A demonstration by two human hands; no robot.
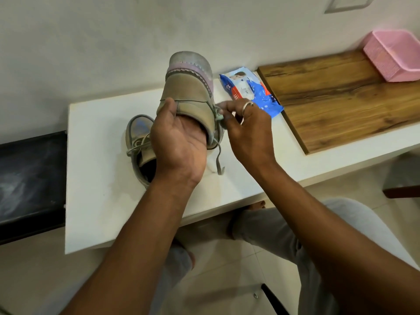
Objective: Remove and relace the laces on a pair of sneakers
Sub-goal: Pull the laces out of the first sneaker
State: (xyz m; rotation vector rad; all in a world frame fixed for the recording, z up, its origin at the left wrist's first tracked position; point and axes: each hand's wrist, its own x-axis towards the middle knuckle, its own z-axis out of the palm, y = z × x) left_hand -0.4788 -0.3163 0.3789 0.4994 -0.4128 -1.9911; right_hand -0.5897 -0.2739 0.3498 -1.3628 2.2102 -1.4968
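The left hand grips a beige sneaker and holds it above the white table, with the thumb on the upper and the toe pointing away. The right hand pinches the grey lace at the shoe's side; one lace end hangs down. The second sneaker lies on the table behind the left hand. A blue wipes pack, a wooden board and a pink basket are at the right.
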